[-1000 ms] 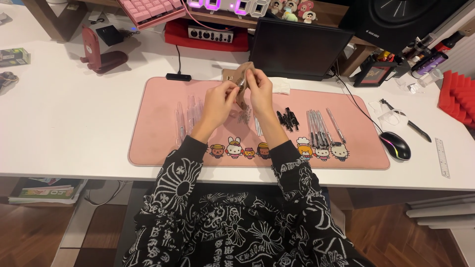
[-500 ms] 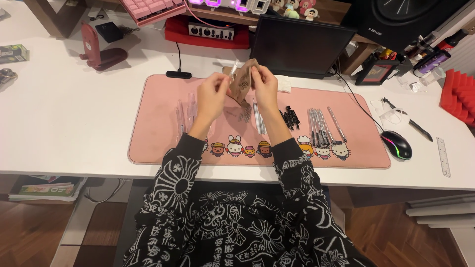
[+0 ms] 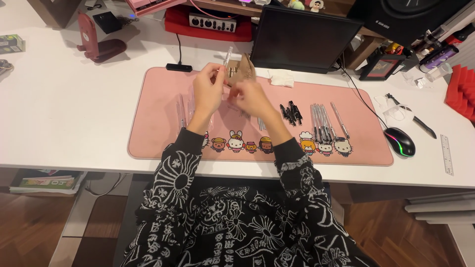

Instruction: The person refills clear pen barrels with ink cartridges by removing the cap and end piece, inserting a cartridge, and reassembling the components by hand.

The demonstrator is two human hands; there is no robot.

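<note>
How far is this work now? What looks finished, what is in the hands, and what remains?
Seemingly done: clear slim tubes lie at the left of the pink mat. In hand: the left hand holds up another clear tube, and the right hand meets it in front of a small brown box. Seemingly left: silver pens and black pieces lie untouched in rows at the right.

Left hand and right hand seen from the back; fingers curled away, grip hidden. Clear slim tube pokes above left hand, lower end covered. Brown piece partly behind right hand, kind unclear. Pink keyboard cut by top edge. Clear sleeves on bench mat too faint to count.
</note>
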